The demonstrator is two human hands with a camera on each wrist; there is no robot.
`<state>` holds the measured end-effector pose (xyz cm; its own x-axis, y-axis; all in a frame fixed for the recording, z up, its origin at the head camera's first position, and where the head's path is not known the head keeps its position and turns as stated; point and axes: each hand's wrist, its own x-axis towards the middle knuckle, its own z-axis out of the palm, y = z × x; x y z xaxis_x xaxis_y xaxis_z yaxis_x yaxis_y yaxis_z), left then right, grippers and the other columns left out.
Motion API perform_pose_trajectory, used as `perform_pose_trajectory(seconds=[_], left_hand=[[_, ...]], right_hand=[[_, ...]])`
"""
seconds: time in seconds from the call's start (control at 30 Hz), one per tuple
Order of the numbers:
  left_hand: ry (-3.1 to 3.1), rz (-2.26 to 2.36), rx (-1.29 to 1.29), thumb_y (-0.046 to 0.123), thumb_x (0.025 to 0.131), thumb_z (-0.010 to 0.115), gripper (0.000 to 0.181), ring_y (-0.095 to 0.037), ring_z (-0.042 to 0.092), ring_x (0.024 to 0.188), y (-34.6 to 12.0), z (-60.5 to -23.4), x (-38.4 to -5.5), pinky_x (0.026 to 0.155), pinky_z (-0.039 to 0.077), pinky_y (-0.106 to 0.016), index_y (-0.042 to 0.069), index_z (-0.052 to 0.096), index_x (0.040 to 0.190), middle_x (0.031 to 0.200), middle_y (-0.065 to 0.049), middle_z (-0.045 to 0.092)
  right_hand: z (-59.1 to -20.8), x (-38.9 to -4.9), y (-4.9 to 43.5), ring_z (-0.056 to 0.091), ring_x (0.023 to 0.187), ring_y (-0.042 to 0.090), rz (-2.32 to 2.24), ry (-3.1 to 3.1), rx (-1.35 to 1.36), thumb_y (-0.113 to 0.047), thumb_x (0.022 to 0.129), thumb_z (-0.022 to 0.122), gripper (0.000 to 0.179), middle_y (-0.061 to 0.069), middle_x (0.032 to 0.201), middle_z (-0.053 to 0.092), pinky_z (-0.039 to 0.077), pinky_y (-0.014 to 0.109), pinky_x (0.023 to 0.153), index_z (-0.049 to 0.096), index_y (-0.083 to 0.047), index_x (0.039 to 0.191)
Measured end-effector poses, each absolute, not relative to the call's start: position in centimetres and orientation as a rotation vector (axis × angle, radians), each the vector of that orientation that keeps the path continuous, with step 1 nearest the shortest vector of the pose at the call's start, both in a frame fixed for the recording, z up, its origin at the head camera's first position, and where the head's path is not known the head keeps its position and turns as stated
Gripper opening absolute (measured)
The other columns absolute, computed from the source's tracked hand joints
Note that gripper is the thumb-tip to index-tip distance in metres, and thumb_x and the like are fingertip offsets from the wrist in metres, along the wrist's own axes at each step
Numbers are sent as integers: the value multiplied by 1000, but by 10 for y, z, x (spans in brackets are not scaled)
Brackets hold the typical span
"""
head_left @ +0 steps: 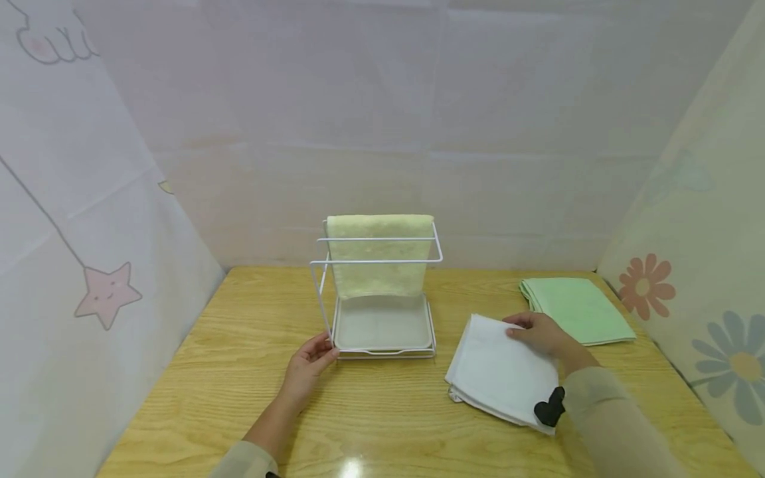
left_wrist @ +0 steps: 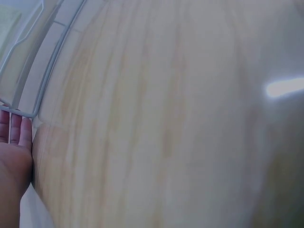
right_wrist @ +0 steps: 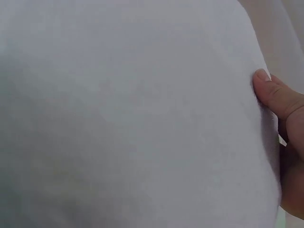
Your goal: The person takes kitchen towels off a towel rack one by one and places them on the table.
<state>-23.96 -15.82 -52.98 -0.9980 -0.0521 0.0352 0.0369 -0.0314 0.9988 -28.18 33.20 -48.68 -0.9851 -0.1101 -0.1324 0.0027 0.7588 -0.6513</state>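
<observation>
My left hand [head_left: 307, 368] grips the lower front left corner of a white wire towel rack [head_left: 376, 261], thumb at the front and fingers at the side. In the left wrist view, fingers [left_wrist: 15, 128] reach the corner of the frame. A pale yellow towel [head_left: 379, 275] hangs over the rack's rear bar, above a light tray [head_left: 382, 325] in the base. My right hand [head_left: 540, 333] pinches the far right edge of a folded white towel [head_left: 502, 372], thumb on top. That towel fills most of the right wrist view, with the thumb [right_wrist: 273, 92] on its edge.
A folded green towel [head_left: 582, 311] lies at the back right of the wooden table [head_left: 239, 345], beyond my right hand. Pale cloth walls [head_left: 382, 133] printed with a star and flowers enclose the table at the back and sides.
</observation>
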Motion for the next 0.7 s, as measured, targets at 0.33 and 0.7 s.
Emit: perform_pose_trajectory(seconds=[0.33, 0.7], left_hand=[[-2154, -2242, 48, -1, 88, 69, 52, -1, 61, 91, -155, -530, -241, 80, 52, -13, -8, 50, 136, 101, 7, 63], [-2130, -2247, 39, 0, 88, 69, 52, -1, 61, 91, -158, -529, -240, 80, 53, -13, -9, 49, 135, 101, 6, 63]], right_hand=[[-496, -281, 331, 58, 112, 35, -1041, 2832, -32, -36, 92, 69, 48, 22, 126, 62, 48, 50, 93, 63, -4, 127], [-474, -227, 292, 25, 136, 60, -891, 2921, -22, -46, 99, 52, 70, 38, 149, 30, 29, 71, 107, 39, 5, 145]])
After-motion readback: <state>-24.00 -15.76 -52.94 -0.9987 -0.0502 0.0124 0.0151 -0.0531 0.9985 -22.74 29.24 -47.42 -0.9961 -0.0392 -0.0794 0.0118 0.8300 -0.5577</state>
